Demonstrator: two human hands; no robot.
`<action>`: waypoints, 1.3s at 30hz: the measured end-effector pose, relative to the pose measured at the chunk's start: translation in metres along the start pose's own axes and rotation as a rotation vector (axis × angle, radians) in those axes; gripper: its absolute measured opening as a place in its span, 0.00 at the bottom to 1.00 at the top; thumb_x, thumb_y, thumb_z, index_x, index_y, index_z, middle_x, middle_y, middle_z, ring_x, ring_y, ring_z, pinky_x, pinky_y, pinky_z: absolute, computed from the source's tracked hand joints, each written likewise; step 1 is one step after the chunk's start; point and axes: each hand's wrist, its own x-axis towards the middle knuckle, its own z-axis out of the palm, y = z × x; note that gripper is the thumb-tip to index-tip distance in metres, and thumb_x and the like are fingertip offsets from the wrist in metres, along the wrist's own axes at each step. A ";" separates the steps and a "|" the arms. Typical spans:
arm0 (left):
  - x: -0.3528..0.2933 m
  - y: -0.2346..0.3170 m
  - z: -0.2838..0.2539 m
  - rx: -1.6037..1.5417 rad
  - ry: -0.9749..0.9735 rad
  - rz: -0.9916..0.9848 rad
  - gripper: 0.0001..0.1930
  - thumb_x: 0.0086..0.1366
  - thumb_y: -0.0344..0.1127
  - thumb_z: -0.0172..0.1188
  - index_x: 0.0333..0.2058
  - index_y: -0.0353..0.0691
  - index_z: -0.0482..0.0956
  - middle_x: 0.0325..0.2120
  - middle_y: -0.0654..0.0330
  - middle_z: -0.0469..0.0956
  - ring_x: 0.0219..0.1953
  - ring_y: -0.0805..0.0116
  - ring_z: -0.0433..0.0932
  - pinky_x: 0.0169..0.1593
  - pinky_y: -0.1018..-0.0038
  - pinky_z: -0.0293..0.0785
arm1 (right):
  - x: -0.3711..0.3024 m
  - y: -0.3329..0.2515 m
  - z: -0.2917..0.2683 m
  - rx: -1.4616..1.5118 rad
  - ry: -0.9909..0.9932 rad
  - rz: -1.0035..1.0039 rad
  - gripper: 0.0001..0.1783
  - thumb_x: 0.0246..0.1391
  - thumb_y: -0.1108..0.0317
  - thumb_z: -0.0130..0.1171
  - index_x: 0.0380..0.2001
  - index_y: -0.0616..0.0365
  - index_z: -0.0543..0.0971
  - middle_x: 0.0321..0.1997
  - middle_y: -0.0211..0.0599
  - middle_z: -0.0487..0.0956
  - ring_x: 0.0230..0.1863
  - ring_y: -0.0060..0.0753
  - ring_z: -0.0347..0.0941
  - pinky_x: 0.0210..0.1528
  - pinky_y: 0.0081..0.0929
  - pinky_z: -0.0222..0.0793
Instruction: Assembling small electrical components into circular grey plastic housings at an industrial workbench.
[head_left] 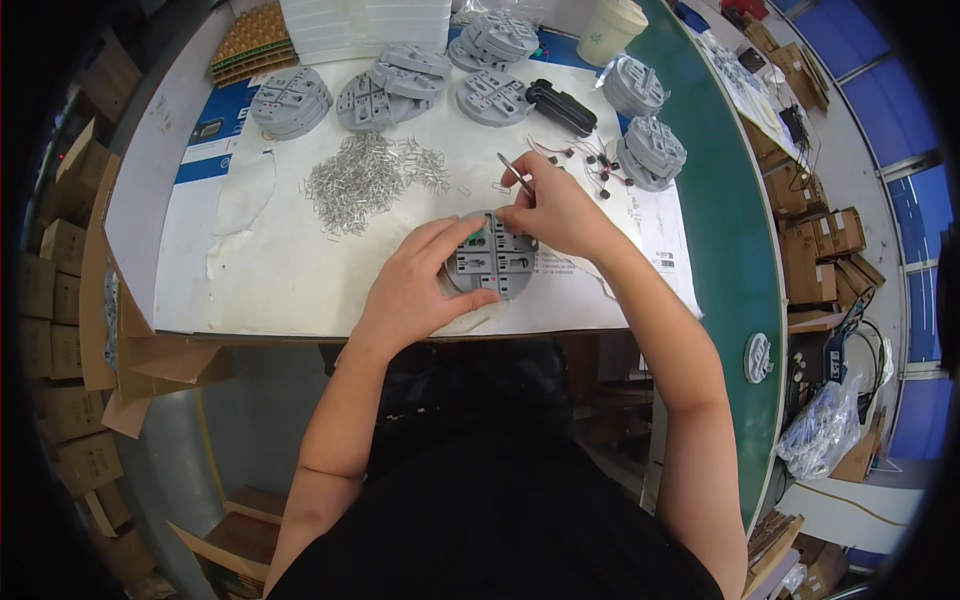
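Note:
A round grey plastic housing (512,264) with slots and a cross-shaped divider lies near the table's front edge. My left hand (408,285) grips its left side, thumb along the near rim and fingers over the far left, close to a small green part. From the right, my right hand (562,208) is closed around tweezers (511,168), whose slim metal end sticks up past the fingers. The fingertips of that hand touch the housing's far right edge, and the tool's lower end is hidden. Left of it lies a heap of small U-shaped metal pins (360,185), with a few loose ones nearer the hand.
Stacks of similar grey housings (290,103) line the back. A black elongated tool (562,108), small black parts with wires (604,170) and a pale tub (612,30) stand beyond my right hand. A white foam block (365,30) and egg-tray-like stack (250,45) are at back left.

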 end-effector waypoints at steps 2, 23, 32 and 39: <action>0.000 -0.001 0.000 -0.004 0.002 0.000 0.42 0.48 0.41 0.83 0.64 0.43 0.78 0.58 0.53 0.79 0.59 0.52 0.78 0.63 0.62 0.75 | 0.002 0.004 0.002 -0.011 -0.002 -0.031 0.17 0.57 0.73 0.69 0.47 0.63 0.75 0.26 0.32 0.79 0.28 0.23 0.79 0.30 0.25 0.72; 0.001 0.000 -0.003 -0.022 -0.026 -0.010 0.40 0.52 0.45 0.80 0.64 0.45 0.76 0.59 0.53 0.78 0.59 0.52 0.78 0.62 0.60 0.75 | -0.026 0.050 0.011 -0.382 0.136 -0.480 0.28 0.59 0.61 0.71 0.61 0.54 0.79 0.45 0.37 0.83 0.36 0.39 0.84 0.39 0.33 0.79; 0.021 0.005 -0.005 -0.140 0.139 -0.045 0.18 0.64 0.35 0.69 0.51 0.37 0.83 0.42 0.51 0.85 0.43 0.51 0.84 0.50 0.64 0.79 | -0.071 0.048 0.029 -0.502 0.191 -0.361 0.29 0.57 0.62 0.70 0.61 0.51 0.77 0.58 0.37 0.78 0.37 0.49 0.84 0.37 0.42 0.80; 0.057 0.020 -0.012 -0.002 -0.201 -0.088 0.09 0.68 0.30 0.61 0.45 0.35 0.83 0.37 0.49 0.85 0.39 0.49 0.84 0.46 0.61 0.80 | -0.069 0.051 0.031 -0.477 0.215 -0.380 0.29 0.57 0.59 0.71 0.61 0.51 0.78 0.58 0.36 0.78 0.32 0.50 0.83 0.32 0.42 0.79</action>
